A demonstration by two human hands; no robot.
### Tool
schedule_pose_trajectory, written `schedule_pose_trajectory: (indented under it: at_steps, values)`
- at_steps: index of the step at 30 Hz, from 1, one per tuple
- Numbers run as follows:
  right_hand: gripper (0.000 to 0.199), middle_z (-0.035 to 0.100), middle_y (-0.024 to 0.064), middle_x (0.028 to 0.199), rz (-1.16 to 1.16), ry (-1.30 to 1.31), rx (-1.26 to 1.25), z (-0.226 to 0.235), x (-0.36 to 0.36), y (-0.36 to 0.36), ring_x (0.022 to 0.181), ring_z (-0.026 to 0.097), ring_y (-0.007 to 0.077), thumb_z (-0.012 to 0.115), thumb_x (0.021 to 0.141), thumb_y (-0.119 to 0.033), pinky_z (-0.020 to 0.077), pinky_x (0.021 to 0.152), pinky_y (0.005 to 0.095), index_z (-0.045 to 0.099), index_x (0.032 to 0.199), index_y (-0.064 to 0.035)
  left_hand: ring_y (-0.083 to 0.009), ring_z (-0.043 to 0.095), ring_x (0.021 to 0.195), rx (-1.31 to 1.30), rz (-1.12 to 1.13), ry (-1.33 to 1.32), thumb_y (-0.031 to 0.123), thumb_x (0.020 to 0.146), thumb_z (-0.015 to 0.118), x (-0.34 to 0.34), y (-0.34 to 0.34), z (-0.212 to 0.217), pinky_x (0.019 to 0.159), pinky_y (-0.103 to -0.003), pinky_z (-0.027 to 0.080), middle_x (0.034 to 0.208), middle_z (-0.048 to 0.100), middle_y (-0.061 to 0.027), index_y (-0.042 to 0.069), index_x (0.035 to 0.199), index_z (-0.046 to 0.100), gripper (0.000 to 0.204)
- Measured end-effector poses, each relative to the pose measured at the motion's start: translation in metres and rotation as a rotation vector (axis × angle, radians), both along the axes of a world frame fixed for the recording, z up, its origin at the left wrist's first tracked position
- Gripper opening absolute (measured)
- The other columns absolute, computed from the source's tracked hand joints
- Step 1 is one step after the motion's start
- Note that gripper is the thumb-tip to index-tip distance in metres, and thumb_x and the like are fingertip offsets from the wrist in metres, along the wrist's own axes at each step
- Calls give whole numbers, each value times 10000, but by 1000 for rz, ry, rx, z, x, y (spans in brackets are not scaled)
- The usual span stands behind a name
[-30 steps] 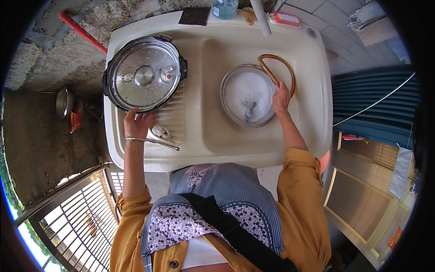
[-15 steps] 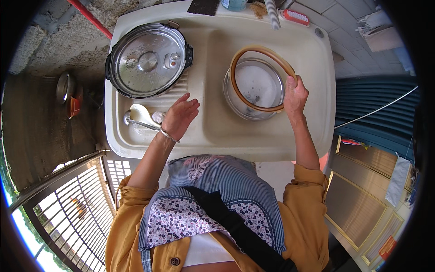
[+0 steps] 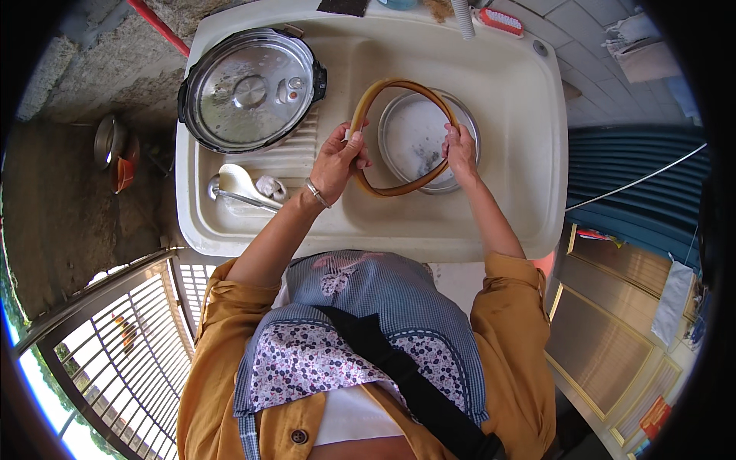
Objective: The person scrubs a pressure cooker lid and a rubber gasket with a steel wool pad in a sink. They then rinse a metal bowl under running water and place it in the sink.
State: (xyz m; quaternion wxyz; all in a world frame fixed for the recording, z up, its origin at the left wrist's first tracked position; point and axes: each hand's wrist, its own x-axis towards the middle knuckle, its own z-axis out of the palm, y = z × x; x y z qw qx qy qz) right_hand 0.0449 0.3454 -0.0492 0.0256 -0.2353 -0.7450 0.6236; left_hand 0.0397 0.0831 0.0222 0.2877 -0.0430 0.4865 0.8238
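A brown rubber sealing ring (image 3: 392, 190) is held between my two hands over the sink, bent a little out of round. My left hand (image 3: 336, 163) is closed on its left side, and my right hand (image 3: 461, 153) pinches its right side. Beneath the ring, a round metal basin (image 3: 477, 126) with whitish, sudsy water and some dark specks sits in the sink bowl. On the ribbed drainboard to the left lies a wet pressure cooker lid (image 3: 253, 119) with black side handles; what is under it is hidden.
Near my left forearm lie a metal ladle (image 3: 214, 187), a white scoop-like utensil (image 3: 238, 178) and a greyish scrubber (image 3: 269, 186). A grey corrugated hose (image 3: 462, 21) hangs over the back edge of the sink (image 3: 529, 184). Beside it rests a red-backed brush (image 3: 500, 22).
My left hand has moved right and taken hold of the ring's left side. My right hand has shifted left with the ring, which now sits further left over the basin.
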Motion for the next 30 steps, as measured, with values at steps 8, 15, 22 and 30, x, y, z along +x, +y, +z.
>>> schedule_pose_trajectory:
  at_steps: [8,15,22,30]
  values:
    - [247,505,245,1070,355,-253,787,-83,6,37,916,537,386,520,788,-125,445,787,412,571,1013,-35,-64,412,592,-95,52,74,207,917,494,-13,48,-24,617,-235,426,674,433,22,67,1160,460,283]
    - [382,439,176,1112,582,-74,876,-91,21,1,1007,427,419,636,689,-230,435,840,474,547,1046,-127,-57,417,543,-175,170,110,204,899,525,-23,74,-5,503,-204,386,665,448,16,45,1104,482,263]
    - [237,428,182,1125,670,8,964,-101,4,45,971,430,416,427,817,-120,439,794,500,605,971,-151,-56,422,523,-336,315,158,207,890,545,-16,85,-3,486,-193,383,664,464,15,18,1099,499,286]
    - [296,557,151,932,481,-49,354,-112,-1,47,831,528,248,644,681,-104,441,741,346,627,972,-46,-50,431,535,-394,406,130,207,895,539,0,107,-7,491,-183,378,671,474,18,-1,1180,465,360]
